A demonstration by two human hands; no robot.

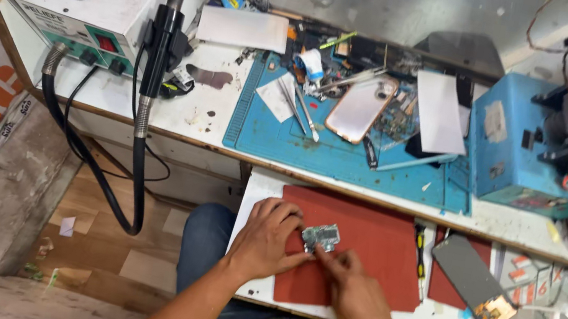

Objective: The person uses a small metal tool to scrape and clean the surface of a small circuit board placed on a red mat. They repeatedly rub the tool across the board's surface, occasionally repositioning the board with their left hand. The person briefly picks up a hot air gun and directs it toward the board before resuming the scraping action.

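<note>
My left hand (pixel 268 240) pinches a small silvery circuit board (pixel 321 236) over a red mat (pixel 378 246) on a pull-out shelf. From the lower right, my right hand (pixel 354 292) reaches in with its fingertips closed against the board's lower edge. I cannot tell whether it holds a tool. A red thread band circles my right wrist.
A phone screen panel (pixel 474 283) and a screwdriver (pixel 420 252) lie to the right of the mat. Above, a blue work mat (pixel 346 159) holds a phone (pixel 361 107), tweezers and parts. A hot-air station (pixel 91 16) with its black handpiece (pixel 161 37) stands left; a blue machine (pixel 535 149) right.
</note>
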